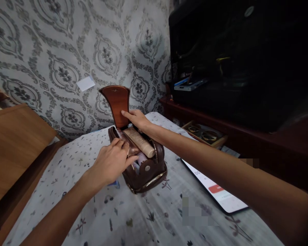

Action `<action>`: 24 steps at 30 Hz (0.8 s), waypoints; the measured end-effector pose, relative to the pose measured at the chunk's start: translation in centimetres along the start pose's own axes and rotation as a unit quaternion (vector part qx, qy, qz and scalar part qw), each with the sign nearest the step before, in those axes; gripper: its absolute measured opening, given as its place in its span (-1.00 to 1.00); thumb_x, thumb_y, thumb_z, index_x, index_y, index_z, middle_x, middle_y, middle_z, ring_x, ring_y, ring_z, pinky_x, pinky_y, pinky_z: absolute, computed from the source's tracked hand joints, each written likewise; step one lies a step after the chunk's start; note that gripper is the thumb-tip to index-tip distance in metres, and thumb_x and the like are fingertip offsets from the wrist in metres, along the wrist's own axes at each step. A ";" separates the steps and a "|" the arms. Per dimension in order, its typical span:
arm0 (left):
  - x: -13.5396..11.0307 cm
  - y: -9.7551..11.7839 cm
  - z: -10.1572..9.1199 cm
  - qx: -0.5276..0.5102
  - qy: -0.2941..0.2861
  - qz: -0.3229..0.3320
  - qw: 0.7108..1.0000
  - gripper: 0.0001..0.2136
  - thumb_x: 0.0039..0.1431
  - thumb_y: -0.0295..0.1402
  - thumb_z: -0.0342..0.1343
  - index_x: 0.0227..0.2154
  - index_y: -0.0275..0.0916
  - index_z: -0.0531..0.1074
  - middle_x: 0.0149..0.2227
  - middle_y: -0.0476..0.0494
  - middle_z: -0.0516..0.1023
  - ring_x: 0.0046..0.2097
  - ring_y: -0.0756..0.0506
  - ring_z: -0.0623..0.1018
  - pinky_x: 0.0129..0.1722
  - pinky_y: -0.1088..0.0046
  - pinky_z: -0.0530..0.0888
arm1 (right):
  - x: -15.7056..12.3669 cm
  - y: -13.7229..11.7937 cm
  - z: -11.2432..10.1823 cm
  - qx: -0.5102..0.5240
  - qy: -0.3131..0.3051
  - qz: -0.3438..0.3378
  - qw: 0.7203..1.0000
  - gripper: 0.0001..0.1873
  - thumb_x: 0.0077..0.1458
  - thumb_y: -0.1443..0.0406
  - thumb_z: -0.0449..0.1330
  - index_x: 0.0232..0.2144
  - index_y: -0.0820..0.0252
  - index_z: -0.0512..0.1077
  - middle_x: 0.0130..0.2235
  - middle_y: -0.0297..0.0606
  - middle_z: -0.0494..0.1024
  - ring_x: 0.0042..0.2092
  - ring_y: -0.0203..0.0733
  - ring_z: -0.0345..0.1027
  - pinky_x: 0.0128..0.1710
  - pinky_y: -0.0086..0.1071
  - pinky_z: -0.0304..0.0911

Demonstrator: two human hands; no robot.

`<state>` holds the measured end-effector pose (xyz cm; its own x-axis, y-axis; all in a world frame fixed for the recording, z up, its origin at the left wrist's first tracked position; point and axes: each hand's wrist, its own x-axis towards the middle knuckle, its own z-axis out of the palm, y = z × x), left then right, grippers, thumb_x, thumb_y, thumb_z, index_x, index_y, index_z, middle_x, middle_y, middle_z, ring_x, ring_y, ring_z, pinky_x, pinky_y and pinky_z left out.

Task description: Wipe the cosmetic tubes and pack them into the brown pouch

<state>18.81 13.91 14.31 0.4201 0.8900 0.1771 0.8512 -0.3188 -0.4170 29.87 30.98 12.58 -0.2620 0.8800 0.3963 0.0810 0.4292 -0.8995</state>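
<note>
A dark brown leather toiletry bag stands unzipped on the patterned cloth, its long flap raised at the back. Inside lie a beige tube, a shiny brownish item and a pale lilac item partly hidden below. My right hand grips the flap near its base, one digit against the tan inner face; the other fingers are mostly hidden. At the bag's left rim is my left hand, fingers bent over the side and thumb reaching across the opening. Its fingertips are partly hidden.
A tablet with a lit screen lies to the right, partly under my right forearm. Behind it, an open drawer holds round gold-coloured things. A wooden panel borders the left, patterned wallpaper the back. A large dark screen stands at right.
</note>
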 end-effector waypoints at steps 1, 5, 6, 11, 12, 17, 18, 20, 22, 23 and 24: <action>0.2 0.1 -0.1 -0.008 -0.021 -0.007 1.000 -0.60 0.36 -0.05 0.05 -0.07 -0.32 0.53 -0.04 -0.34 0.62 0.11 -0.34 0.52 -0.17 0.21 0.56 | 0.1 0.0 0.1 0.003 0.006 0.000 1.000 -0.54 0.16 -0.04 0.16 -0.57 0.16 0.36 -0.56 -0.42 0.30 -0.43 -0.28 0.15 -0.41 -0.37 -0.01; -0.1 0.0 -0.5 -0.046 -0.025 -0.015 0.998 -0.64 0.38 -0.09 0.02 -0.09 -0.27 0.55 -0.01 -0.32 0.60 0.14 -0.33 0.51 -0.12 0.19 0.56 | 0.2 0.1 0.1 0.012 0.012 0.003 1.000 -0.60 0.13 0.04 0.17 -0.59 0.16 0.33 -0.55 -0.44 0.30 -0.43 -0.29 0.13 -0.42 -0.38 -0.03; -0.2 -0.2 -0.5 -0.060 -0.019 -0.016 0.998 -0.64 0.39 -0.09 -0.01 -0.10 -0.25 0.55 0.00 -0.30 0.60 0.13 -0.31 0.51 -0.11 0.21 0.56 | 0.3 0.1 0.1 0.013 0.011 0.004 1.000 -0.60 0.12 0.04 0.18 -0.60 0.16 0.32 -0.57 -0.45 0.28 -0.44 -0.30 0.11 -0.42 -0.38 -0.04; 1.0 -2.5 0.2 -0.119 0.026 -0.082 0.989 -0.62 0.45 -0.14 -0.14 -0.12 -0.22 0.54 -0.03 -0.23 0.59 0.08 -0.24 0.53 -0.01 0.24 0.51 | 0.4 -0.1 -0.1 0.012 0.010 0.009 1.000 -0.59 0.09 0.05 0.20 -0.63 0.17 0.32 -0.60 -0.48 0.22 -0.47 -0.33 0.07 -0.46 -0.40 -0.08; 1.5 -3.0 0.5 -0.124 0.037 -0.106 0.986 -0.62 0.44 -0.14 -0.14 -0.12 -0.22 0.54 -0.04 -0.23 0.59 0.07 -0.25 0.53 0.00 0.22 0.50 | 0.4 -0.1 -0.2 0.011 0.013 0.009 1.000 -0.59 0.09 0.04 0.20 -0.63 0.18 0.33 -0.60 -0.48 0.23 -0.46 -0.33 0.08 -0.46 -0.40 -0.07; 2.3 -5.0 2.2 -0.200 0.095 -0.154 0.963 -0.57 0.43 -0.06 -0.16 -0.09 -0.18 0.56 0.02 -0.21 0.56 0.05 -0.23 0.55 0.09 0.21 0.48 | 0.3 0.1 -0.1 0.013 0.025 0.012 1.000 -0.62 0.13 0.07 0.18 -0.58 0.18 0.37 -0.56 -0.43 0.32 -0.43 -0.31 0.18 -0.44 -0.41 -0.01; 2.1 -5.1 2.5 -0.213 0.101 -0.142 0.961 -0.57 0.42 -0.05 -0.15 -0.09 -0.16 0.58 0.05 -0.20 0.55 0.07 -0.22 0.55 0.11 0.22 0.47 | 0.3 0.1 0.0 0.013 0.024 0.012 1.000 -0.63 0.14 0.07 0.18 -0.58 0.18 0.37 -0.55 -0.43 0.33 -0.42 -0.30 0.19 -0.43 -0.41 0.00; 1.4 -5.1 2.9 -0.208 0.111 -0.115 0.965 -0.58 0.40 -0.03 -0.11 -0.10 -0.12 0.60 0.14 -0.19 0.51 0.14 -0.23 0.51 0.14 0.21 0.46 | 0.3 0.1 0.0 0.013 0.022 0.014 1.000 -0.61 0.14 0.06 0.18 -0.58 0.18 0.37 -0.56 -0.43 0.34 -0.43 -0.30 0.19 -0.43 -0.41 0.00; 0.9 -4.8 2.9 -0.172 0.121 -0.091 0.973 -0.59 0.39 -0.03 -0.08 -0.14 -0.11 0.64 0.16 -0.19 0.49 0.16 -0.26 0.48 0.12 0.17 0.47 | 0.3 0.1 0.0 0.012 0.020 0.015 1.000 -0.59 0.13 0.03 0.19 -0.59 0.18 0.37 -0.58 -0.45 0.32 -0.45 -0.31 0.18 -0.45 -0.41 -0.02; 0.7 -4.5 2.6 -0.155 0.121 -0.075 0.977 -0.58 0.40 -0.04 -0.08 -0.18 -0.11 0.65 0.13 -0.19 0.51 0.14 -0.25 0.49 0.10 0.17 0.49 | 0.3 0.1 0.0 0.013 0.019 0.015 1.000 -0.59 0.12 0.03 0.20 -0.59 0.18 0.38 -0.59 -0.46 0.31 -0.45 -0.31 0.18 -0.45 -0.41 -0.02; 0.6 -4.2 2.3 -0.146 0.115 -0.055 0.981 -0.57 0.41 -0.06 -0.09 -0.23 -0.13 0.65 0.06 -0.19 0.55 0.10 -0.24 0.50 0.07 0.18 0.50 | 0.2 0.1 -0.1 0.014 0.018 0.015 1.000 -0.59 0.12 0.02 0.20 -0.59 0.18 0.38 -0.59 -0.47 0.31 -0.45 -0.32 0.18 -0.45 -0.41 -0.03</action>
<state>14.69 16.53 14.09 0.3520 0.8378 0.4174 0.9351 -0.3346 -0.1170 29.87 31.23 12.61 -0.2252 0.8993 0.3748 0.0613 0.3970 -0.9158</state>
